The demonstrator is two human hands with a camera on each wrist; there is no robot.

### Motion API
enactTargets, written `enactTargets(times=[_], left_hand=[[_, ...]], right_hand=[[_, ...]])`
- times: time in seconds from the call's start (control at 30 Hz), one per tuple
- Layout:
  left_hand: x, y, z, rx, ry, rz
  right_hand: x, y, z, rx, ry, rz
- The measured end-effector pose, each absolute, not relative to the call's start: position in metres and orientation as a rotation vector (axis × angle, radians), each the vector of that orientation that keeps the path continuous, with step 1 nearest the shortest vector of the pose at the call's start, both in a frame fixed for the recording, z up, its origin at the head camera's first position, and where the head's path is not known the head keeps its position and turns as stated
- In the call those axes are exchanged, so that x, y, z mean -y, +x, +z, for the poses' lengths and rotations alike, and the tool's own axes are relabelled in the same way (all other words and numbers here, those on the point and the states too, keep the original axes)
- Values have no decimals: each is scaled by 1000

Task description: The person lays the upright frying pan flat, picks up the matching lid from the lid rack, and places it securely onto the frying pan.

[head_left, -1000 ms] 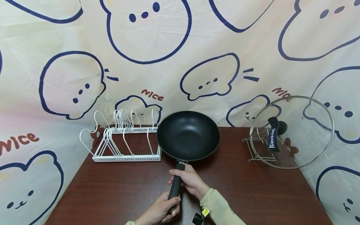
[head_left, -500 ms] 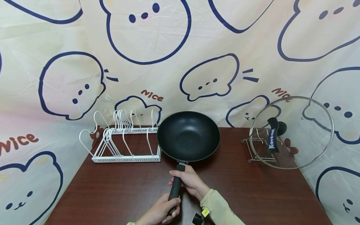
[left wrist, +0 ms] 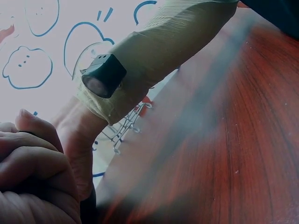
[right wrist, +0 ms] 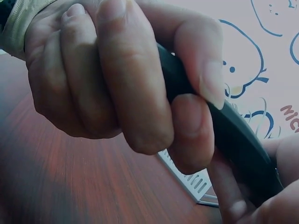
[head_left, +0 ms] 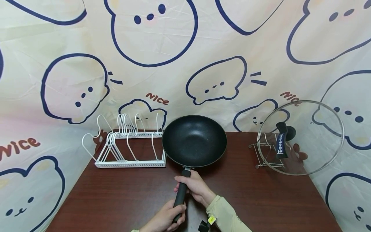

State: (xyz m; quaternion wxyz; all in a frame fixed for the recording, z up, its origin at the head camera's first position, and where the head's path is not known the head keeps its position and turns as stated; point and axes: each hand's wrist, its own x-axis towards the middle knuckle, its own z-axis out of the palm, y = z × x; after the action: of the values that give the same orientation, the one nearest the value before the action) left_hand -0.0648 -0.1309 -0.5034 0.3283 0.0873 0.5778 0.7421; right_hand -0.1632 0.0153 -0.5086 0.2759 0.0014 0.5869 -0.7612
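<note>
Left hand (head_left: 166,216) and right hand (head_left: 197,188) grip one round black pan (head_left: 194,140) by its handle (head_left: 181,195). One white wire rack (head_left: 130,164) stands left; right, one silver wire rack (head_left: 255,154) holds one round glass lid (head_left: 304,141).

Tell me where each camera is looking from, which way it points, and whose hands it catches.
Head: worn on the head, facing forward and down at the pan; the left hand and right hand grip its handle.
Left wrist: faces rightward over the table; shows part of the left hand and the right sleeve.
Right wrist: faces leftward past the handle; shows the left hand, with the right partly in frame.
Shared: head and right wrist both show the white rack.
</note>
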Motion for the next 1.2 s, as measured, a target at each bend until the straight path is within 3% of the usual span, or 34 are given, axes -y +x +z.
enactTargets(times=[0.67,1.2], left_hand=[[130,-65,-503,-1526,199,1954],[129,-63,-502,-1550,99,1952]], right_hand=[[-17,-164,-512,-1576,-13,-2042],[-46,-174,-504,-1846,-213,-1788]])
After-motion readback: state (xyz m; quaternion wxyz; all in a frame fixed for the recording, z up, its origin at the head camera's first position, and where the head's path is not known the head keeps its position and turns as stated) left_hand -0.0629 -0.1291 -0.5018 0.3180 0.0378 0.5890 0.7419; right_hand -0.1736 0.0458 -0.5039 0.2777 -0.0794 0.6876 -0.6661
